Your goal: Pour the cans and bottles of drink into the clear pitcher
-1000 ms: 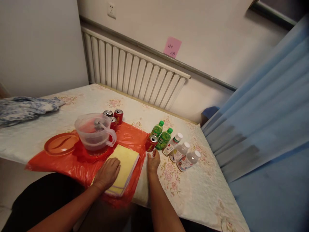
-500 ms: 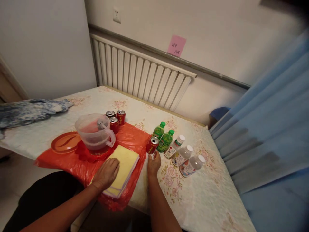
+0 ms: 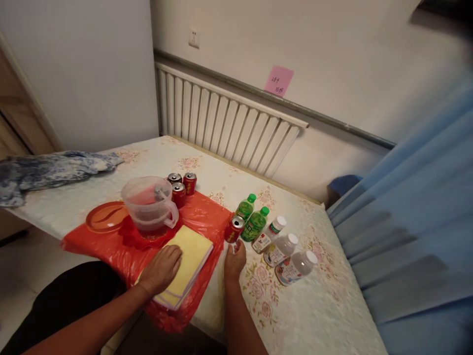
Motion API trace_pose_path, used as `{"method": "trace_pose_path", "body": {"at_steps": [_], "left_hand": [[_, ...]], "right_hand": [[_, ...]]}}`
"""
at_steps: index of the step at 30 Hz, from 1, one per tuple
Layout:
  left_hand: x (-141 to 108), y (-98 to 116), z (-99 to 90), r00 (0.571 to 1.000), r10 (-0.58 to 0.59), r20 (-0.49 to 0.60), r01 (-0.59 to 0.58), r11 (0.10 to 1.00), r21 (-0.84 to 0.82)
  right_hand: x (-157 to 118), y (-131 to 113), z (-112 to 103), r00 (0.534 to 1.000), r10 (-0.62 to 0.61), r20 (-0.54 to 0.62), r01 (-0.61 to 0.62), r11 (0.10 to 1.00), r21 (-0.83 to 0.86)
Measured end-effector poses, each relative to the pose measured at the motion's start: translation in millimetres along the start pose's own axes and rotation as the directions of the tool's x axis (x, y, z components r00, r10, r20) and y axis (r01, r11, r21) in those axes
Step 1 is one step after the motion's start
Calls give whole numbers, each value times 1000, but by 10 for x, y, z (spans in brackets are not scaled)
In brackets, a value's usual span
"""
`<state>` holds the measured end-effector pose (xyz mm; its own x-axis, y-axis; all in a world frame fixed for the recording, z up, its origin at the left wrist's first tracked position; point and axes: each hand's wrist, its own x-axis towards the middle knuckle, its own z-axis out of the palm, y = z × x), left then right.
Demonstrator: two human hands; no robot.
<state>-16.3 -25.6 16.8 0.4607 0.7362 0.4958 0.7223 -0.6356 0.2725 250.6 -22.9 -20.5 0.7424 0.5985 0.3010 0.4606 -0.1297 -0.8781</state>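
My left hand lies on a folded yellow cloth, its fingers together and slightly bent over the upper face. Under the cloth is a red plastic bag spread on the table. My right hand is at the near side of a red drink can, its thumb and fingers apart close to the can's base; whether they touch it I cannot tell. Just behind that can stand two green bottles. To their right are a small white-capped bottle and two clear white-capped bottles.
A clear plastic jug stands on the red bag, beside an orange lid. Behind it are three cans. A blue patterned cloth lies at the table's left, and a blue curtain hangs along the right.
The view has shifted a little, so the scene sits slightly lower and further right. Both hands stay almost where they were, on the yellow cloth and by the red can.
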Motion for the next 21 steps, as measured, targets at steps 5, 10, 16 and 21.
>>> {"method": "trace_pose_path", "body": {"at_steps": [5, 10, 16, 21], "left_hand": [[-7, -5, 5, 1000, 2, 12, -2, 1000, 16], [-19, -17, 25, 1000, 2, 20, -2, 999, 39], [-4, -6, 23, 1000, -9, 20, 9, 1000, 26], [4, 12, 2, 999, -8, -33, 7, 1000, -24]], "right_hand": [[-17, 10, -33, 1000, -3, 20, 4, 1000, -9], [-18, 38, -44, 999, -13, 38, 13, 1000, -23], [-23, 58, -64, 998, -35, 53, 37, 999, -30], [-19, 62, -69, 997, -44, 64, 46, 999, -28]]}}
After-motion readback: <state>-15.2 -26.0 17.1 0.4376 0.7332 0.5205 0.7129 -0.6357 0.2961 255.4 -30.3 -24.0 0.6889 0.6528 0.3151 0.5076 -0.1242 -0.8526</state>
